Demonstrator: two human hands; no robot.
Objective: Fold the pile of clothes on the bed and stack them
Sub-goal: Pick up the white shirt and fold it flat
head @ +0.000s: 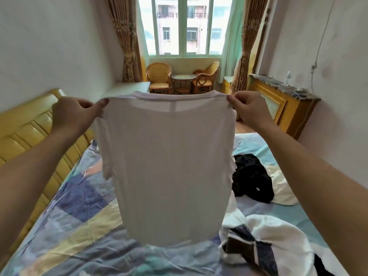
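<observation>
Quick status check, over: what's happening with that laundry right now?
Left hand and right hand pinch white T-shirt by shoulders, hanging above bed. Black garment, white pile unfolded at right.

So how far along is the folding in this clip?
Early. No folded stack is in view. In hand: the left hand and right hand pinch the shoulders of a white T-shirt, held up unfolded over the bed. Left: a black garment and a white and dark heap lie loose on the bed.

bare bedsheet left, black garment and white pile crowding right
</observation>
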